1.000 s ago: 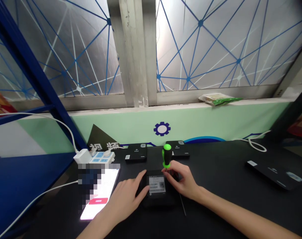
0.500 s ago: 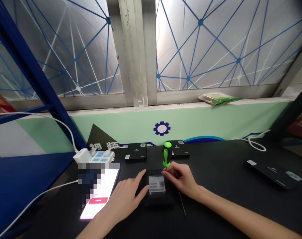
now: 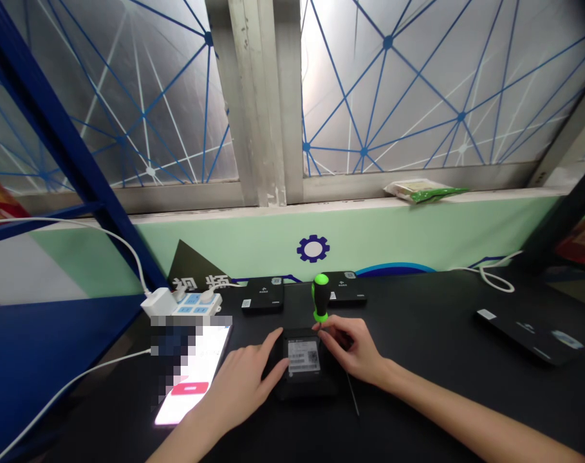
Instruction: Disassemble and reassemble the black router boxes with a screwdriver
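A black box (image 3: 306,387) with a white printed label (image 3: 304,357) lies on the table in front of me. My left hand (image 3: 244,379) rests against its left side, fingers stretched out, the index fingertip at the far left corner and the thumb beside the label. Near the box's far right corner, my right hand (image 3: 352,347) pinches the thin shaft of a green and black screwdriver (image 3: 322,299). The screwdriver stands nearly upright, handle on top; its tip is hidden by my fingers. A thin metal rod (image 3: 352,393) lies to the right of the box.
Two similar black boxes, one on the left (image 3: 263,296) and one on the right (image 3: 347,289), sit along the wall. Another black box (image 3: 528,337) lies far right. A lit phone (image 3: 195,373), a white power strip (image 3: 198,303) and a white cable (image 3: 497,280) are also on the table.
The screwdriver's handle has turned, its green patch now on the left, and its top leans slightly further left. Both hands stay in nearly the same place.
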A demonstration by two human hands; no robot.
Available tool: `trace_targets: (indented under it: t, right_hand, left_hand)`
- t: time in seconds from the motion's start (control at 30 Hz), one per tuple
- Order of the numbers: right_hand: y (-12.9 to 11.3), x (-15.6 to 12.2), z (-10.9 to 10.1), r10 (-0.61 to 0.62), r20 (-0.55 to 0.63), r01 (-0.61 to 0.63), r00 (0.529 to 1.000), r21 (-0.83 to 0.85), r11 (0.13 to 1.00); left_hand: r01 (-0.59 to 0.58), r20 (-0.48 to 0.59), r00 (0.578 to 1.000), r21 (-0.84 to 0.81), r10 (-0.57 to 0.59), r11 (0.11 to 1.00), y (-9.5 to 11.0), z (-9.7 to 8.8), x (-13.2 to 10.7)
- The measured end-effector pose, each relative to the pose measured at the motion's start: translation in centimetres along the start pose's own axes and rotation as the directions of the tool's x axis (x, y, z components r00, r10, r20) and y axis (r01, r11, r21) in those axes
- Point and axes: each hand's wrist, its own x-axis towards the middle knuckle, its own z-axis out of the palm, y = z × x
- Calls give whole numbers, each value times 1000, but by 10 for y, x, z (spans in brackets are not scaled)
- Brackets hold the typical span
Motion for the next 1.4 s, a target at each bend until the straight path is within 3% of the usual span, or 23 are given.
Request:
trace_targets:
  t: [0.63, 0.9, 1.4]
  right_hand:
    - [6, -1, 4, 37, -41, -37, 998, -3, 999]
    - [-2, 0, 0, -22, -5, 22, 1000, 10, 1000]
    - [4, 0, 4, -6, -59, 4, 998, -31, 999]
  left_hand:
    - [13, 35, 999, -8, -13, 1000, 1, -2, 1]
    - [1, 26, 1000, -4, -1, 1000, -1, 1, 0]
    - [68, 35, 997, -29, -67, 997, 2, -2, 0]
